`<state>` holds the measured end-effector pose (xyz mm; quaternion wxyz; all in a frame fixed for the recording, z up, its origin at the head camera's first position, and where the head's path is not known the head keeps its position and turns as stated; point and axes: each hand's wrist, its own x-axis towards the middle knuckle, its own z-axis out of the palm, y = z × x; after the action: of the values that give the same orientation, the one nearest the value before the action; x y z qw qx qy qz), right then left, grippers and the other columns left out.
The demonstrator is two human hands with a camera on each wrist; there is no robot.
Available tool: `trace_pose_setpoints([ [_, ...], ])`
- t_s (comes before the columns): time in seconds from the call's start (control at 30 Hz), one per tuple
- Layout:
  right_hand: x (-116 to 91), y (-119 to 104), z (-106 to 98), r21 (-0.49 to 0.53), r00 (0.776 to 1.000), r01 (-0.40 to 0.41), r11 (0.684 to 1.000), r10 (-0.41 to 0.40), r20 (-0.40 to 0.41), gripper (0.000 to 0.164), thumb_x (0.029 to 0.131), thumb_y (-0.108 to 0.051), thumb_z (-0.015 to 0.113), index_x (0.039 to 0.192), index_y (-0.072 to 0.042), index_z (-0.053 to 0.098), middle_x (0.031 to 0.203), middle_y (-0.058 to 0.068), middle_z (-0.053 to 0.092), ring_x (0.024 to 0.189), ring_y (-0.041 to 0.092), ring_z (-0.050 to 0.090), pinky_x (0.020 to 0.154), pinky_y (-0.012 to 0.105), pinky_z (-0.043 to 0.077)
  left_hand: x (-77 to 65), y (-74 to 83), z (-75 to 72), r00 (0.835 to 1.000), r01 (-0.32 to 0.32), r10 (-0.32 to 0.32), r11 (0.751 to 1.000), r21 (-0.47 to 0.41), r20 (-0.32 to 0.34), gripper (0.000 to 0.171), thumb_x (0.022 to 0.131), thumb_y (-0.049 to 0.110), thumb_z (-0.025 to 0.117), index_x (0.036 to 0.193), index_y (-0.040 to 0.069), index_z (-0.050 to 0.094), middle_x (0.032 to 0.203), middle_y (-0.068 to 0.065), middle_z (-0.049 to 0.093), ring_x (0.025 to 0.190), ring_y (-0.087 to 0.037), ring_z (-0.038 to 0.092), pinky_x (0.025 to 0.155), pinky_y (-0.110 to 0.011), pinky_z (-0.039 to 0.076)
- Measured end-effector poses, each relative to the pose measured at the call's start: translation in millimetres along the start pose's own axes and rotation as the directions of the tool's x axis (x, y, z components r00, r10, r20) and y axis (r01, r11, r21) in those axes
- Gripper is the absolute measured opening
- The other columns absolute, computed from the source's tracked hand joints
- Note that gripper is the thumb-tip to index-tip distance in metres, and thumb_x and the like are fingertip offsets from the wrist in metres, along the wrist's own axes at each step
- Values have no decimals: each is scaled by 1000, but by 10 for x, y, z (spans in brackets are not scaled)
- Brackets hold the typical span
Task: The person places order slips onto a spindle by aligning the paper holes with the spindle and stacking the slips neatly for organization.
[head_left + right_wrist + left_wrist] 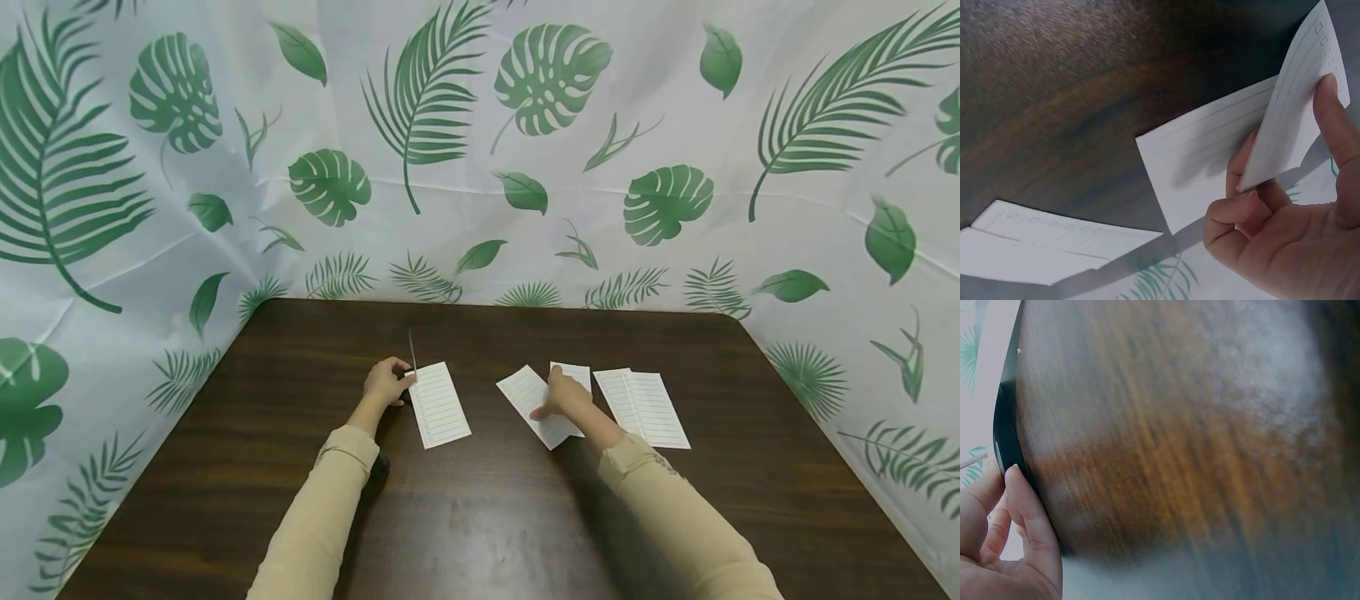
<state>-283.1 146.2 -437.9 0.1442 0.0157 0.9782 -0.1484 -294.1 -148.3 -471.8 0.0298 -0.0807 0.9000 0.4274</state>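
My left hand (386,383) pinches a black, flat-edged object (1009,434) at the left edge of a white lined sheet (440,406). A thin stick-like thing (412,352) rises beside those fingertips; what it is I cannot tell. To the right, my right hand (567,395) holds a lined paper slip (1297,106) with small checkboxes, thumb on its face and curled fingers behind, so that it bends and tilts up. Beneath that hand lies another lined slip (1194,156), partly covered. Two overlapping slips (654,410) lie just right of the right hand.
Everything lies on a dark brown wooden table (465,525). Behind it and at both sides hangs a white cloth (450,225) printed with green leaves, meeting the table's far edge.
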Motion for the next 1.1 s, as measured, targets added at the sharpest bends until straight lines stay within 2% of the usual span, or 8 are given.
trace_pose_setpoints([
  [0.17,172,136,59,65,998,62,996,-62,2,74,67,-25,85,117,12,45,105,25,60,89,34,59,80,47,52,-1,-8,9,1000,-3,3,1000,12,-7,25,90,16,63,110,1,59,109,-25,56,46,-8,49,45,-22,54],
  [0.4,1270,897,574,209,974,209,955,-222,40,31,63,-20,83,78,-2,63,70,7,53,61,21,46,51,34,43,11,-22,30,1000,-10,9,1000,9,5,25,90,16,64,110,1,59,111,-26,55,47,-8,50,45,-21,54],
  [0.47,1326,944,568,245,976,179,953,-203,75,25,65,-15,81,74,-2,62,66,5,49,56,18,41,46,32,40,15,-23,34,1000,-7,7,1000,1,7,25,90,16,64,109,1,59,109,-26,55,48,-8,50,46,-21,54],
  [0.7,824,737,248,310,966,182,933,-228,118,54,74,-29,81,53,-14,34,42,-1,39,39,9,33,38,25,31,11,-11,18,1000,-17,17,1000,17,-8,25,90,17,64,109,1,59,104,-23,55,46,-7,48,45,-20,53],
  [0.87,943,928,377,378,938,279,883,-335,88,44,86,-35,69,56,-9,48,43,3,52,36,10,43,34,24,35,2,-13,20,999,-32,32,999,19,1,24,91,16,62,109,1,58,95,-19,54,43,-5,48,43,-18,51],
  [0.93,799,854,292,400,940,271,876,-331,88,38,91,-29,63,63,-5,55,45,4,52,36,10,43,34,23,34,29,-23,27,1000,-9,8,1000,26,10,24,91,16,63,109,1,59,94,-19,54,45,-11,53,47,-22,55],
  [1.0,539,699,128,393,953,231,890,-289,93,35,95,-20,55,65,-2,53,45,2,49,38,8,41,37,21,34,190,-203,108,999,-35,35,999,0,-8,23,89,24,66,103,7,60,94,-18,55,46,-12,55,46,-23,56],
  [1.1,60,379,-156,393,972,169,904,-220,87,32,94,-6,47,63,-2,44,46,3,45,40,10,40,39,19,32,1022,-983,490,999,-49,49,998,-37,-7,31,81,41,72,99,19,60,98,-15,55,49,-19,60,45,-28,57],
])
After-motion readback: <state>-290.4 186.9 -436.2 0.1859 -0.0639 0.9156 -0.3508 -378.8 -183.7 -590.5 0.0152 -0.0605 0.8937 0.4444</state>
